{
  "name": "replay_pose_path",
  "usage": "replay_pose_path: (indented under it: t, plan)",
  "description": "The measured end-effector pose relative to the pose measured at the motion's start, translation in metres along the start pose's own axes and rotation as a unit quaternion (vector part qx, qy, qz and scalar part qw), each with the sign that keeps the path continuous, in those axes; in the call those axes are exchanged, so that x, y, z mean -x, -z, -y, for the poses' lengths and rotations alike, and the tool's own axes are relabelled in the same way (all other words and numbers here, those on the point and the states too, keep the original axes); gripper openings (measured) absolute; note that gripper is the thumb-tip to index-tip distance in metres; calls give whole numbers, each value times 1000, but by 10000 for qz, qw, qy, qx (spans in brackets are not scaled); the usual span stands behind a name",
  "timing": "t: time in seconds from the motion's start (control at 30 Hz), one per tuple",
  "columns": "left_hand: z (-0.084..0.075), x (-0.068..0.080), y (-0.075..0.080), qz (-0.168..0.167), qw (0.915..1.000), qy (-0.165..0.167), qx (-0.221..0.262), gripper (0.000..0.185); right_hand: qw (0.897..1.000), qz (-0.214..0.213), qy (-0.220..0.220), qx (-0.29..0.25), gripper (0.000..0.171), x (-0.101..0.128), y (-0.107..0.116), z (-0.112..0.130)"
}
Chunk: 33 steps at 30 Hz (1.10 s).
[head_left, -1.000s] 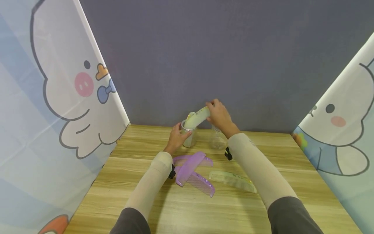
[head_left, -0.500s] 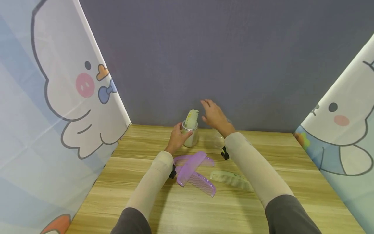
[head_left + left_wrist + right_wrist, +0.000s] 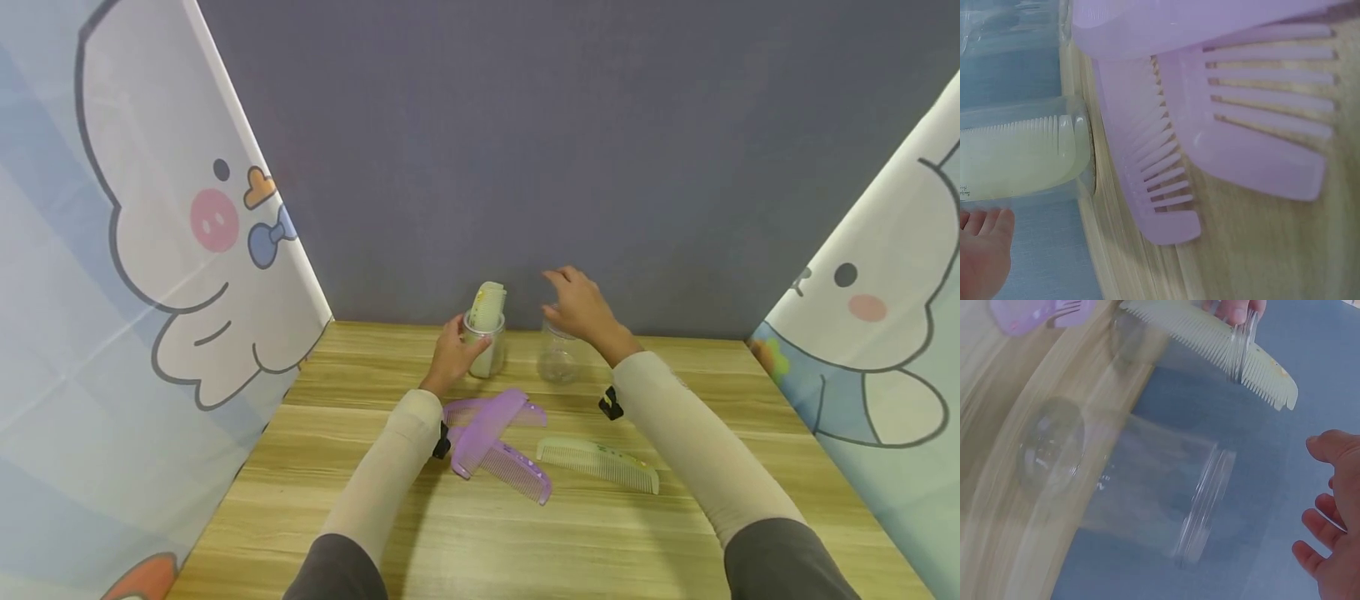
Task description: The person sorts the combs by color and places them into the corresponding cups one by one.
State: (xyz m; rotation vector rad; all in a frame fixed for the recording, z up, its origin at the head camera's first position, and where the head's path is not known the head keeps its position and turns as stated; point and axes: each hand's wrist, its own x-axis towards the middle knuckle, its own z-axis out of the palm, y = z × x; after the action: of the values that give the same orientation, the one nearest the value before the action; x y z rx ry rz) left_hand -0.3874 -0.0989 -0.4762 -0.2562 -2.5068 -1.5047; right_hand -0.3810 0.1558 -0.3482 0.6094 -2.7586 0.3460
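Observation:
My left hand (image 3: pixel 456 353) grips a clear plastic jar (image 3: pixel 497 357), fingers and thumb on either side below its rim. Pale green combs (image 3: pixel 488 305) stand in this jar, their upper ends sticking out over the top. My right hand (image 3: pixel 588 315) holds nothing and hovers at the mouth of a second clear jar (image 3: pixel 558 363), fingers loosely bent and apart. In the right wrist view that second jar (image 3: pixel 1147 481) shows nothing inside. Near my left wrist, three purple combs (image 3: pixel 491 433) lie crossed over one another. One more pale green comb (image 3: pixel 597 464) lies flat to their right.
The wooden table (image 3: pixel 360 500) ends at a dark grey panel (image 3: pixel 525 150) just behind both jars. Cloth walls with cartoon animals, a left wall (image 3: pixel 142 275) and a right wall (image 3: pixel 885 367), stand along the sides.
My right hand lowered a pale green comb into the left jar and let it go. It then moved right toward the second jar. My left hand kept its grip.

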Motion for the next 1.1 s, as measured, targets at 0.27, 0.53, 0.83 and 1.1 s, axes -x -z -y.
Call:
replay_pose_path:
  t: [0.27, 0.53, 0.83, 1.1]
  plan:
    - [0, -1, -1, -25, 10000, 69, 20, 75, 9997, 13, -112, -202, 65, 27, 7, -18]
    - [0, -1, -1, -9, 9999, 99, -13, 76, 9990, -90, -42, -428, 60, 56, 5, -36]
    - [-1, 3, 1, 31, 9999, 129, 19, 77, 9985, 158, -19, -521, 57, 90, -1, -56]
    - [-2, 2, 0, 53, 9999, 117, -24, 77, 9960, 546, -75, -702, 55, 117, -10, -69]
